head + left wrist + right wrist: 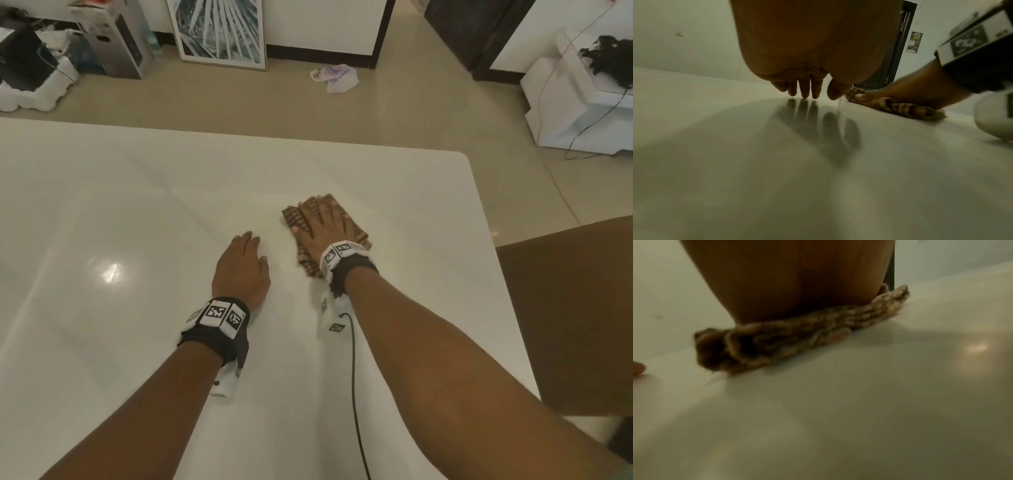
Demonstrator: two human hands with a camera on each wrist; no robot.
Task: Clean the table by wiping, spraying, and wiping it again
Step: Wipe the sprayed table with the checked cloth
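Observation:
A brown striped cloth (356, 233) lies bunched on the glossy white table (120, 212), right of centre. My right hand (320, 224) lies flat on top of it, fingers straight and spread, pressing it down. In the right wrist view the cloth (777, 340) is squashed under my palm. In the left wrist view the cloth (900, 107) shows with my right thumb on it. My left hand (245, 263) rests on the bare table just left of the cloth, fingertips (805, 95) touching the surface, holding nothing. No spray bottle is in view.
The table's right edge and rounded far corner (462, 157) are close to the cloth. A brown board (565, 308) sits past that edge. On the floor beyond are a framed picture (219, 31), boxes (113, 37), a plastic bag (334, 77) and white foam blocks (579, 96).

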